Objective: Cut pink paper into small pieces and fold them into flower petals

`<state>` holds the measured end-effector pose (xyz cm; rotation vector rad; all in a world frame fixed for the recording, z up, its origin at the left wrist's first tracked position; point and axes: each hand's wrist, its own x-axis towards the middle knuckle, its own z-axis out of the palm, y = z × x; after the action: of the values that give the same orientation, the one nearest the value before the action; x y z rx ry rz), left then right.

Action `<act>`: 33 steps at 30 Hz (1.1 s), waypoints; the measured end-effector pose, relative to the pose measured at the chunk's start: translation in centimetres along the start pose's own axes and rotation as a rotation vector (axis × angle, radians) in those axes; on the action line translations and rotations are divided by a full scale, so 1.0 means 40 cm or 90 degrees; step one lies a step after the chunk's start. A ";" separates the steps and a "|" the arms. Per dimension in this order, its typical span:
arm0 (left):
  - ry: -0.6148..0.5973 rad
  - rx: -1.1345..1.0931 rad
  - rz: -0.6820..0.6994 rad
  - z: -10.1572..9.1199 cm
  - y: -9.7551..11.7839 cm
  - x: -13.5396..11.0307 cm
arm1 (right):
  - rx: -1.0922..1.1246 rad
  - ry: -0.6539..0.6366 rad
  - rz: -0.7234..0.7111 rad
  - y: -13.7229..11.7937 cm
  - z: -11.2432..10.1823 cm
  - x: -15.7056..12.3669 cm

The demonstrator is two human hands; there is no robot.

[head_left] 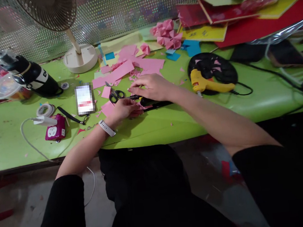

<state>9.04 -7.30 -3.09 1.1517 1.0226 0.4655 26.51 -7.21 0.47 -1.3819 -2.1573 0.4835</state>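
Observation:
My left hand (125, 110), with a white band on the wrist, is closed near the table's front edge. Its fingertips pinch what looks like pink paper (139, 112), mostly covered by the fingers. Just above and to the right, my right hand (150, 87) reaches over a long black tool (153, 102) with a yellow part, perhaps a stapler. The right fingers are stretched out to the left, and whether they touch the tool is unclear. Black-handled scissors (117, 96) lie beside the left hand. Pink paper strips (115, 74) and scraps are scattered behind both hands.
A phone (85, 100), tape roll (45, 110) and purple plug adapter (55, 128) lie left. Behind them stand a black bottle (37, 78) and fan (79, 59). A yellow glue gun (210, 83) rests right on a black pad. Folded pink pieces (166, 33) sit at the back.

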 end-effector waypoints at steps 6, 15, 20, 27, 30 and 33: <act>-0.001 -0.027 -0.001 -0.005 -0.009 0.013 | -0.093 0.013 -0.026 0.000 0.057 0.043; 0.012 0.009 -0.017 -0.006 -0.016 0.019 | -0.158 -0.013 -0.014 0.010 0.080 0.047; 0.006 0.038 -0.031 -0.003 -0.007 0.010 | -0.160 -0.027 -0.022 0.014 0.086 0.054; 0.025 0.052 -0.035 0.004 0.001 0.003 | -0.157 -0.032 -0.020 0.030 0.094 0.064; 0.035 0.057 -0.039 0.011 0.009 -0.004 | -0.152 -0.028 -0.021 0.038 0.097 0.070; 0.036 0.048 -0.042 0.017 0.019 -0.011 | -0.141 -0.039 -0.015 0.044 0.098 0.076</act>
<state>9.56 -7.70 -2.18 1.1737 1.1318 0.4118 24.38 -3.77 -2.90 -1.4727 -2.3309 0.2868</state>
